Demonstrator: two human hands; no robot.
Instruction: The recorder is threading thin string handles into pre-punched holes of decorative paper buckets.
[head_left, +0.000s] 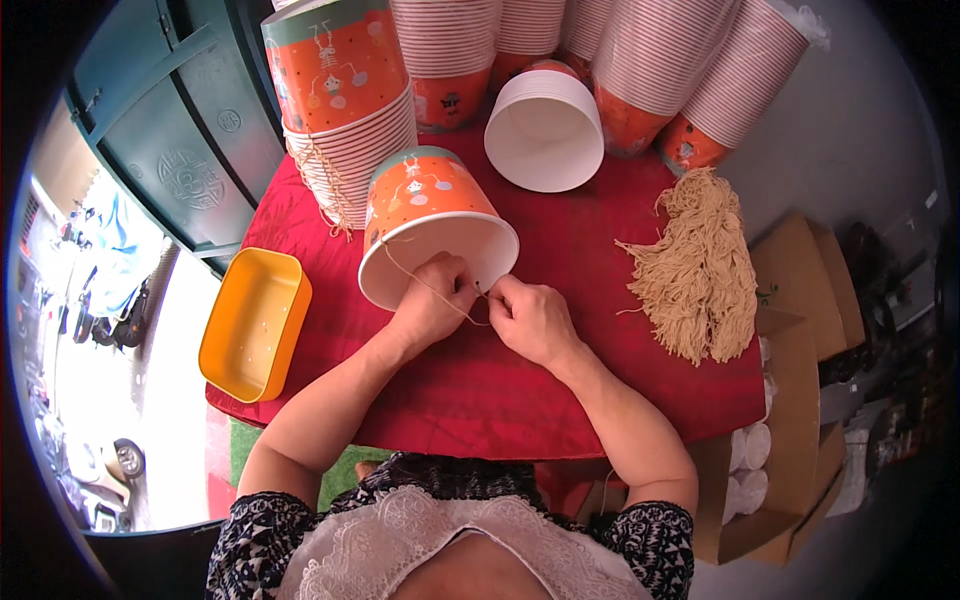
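Note:
An orange paper bucket (430,192) with a white inside lies tilted on the red-covered table, its mouth toward me. My left hand (437,300) reaches into the mouth, fingers curled close to the lower right wall; what its fingertips hold is hidden. Just outside the rim, my right hand (535,318) is closed in a pinch on a thin beige cord (425,283). That cord comes from the bucket's left wall, crosses over my left hand and loops to my right fingers. A small dark hole shows in the wall between both hands.
Nested buckets (340,90) with cords draped on them stand at left. One white-mouthed bucket (545,140) lies behind, before several tall stacks (665,60). A bundle of beige cords (697,270) lies right, a yellow plastic bin (255,325) left. Cardboard boxes (790,440) sit beside the table.

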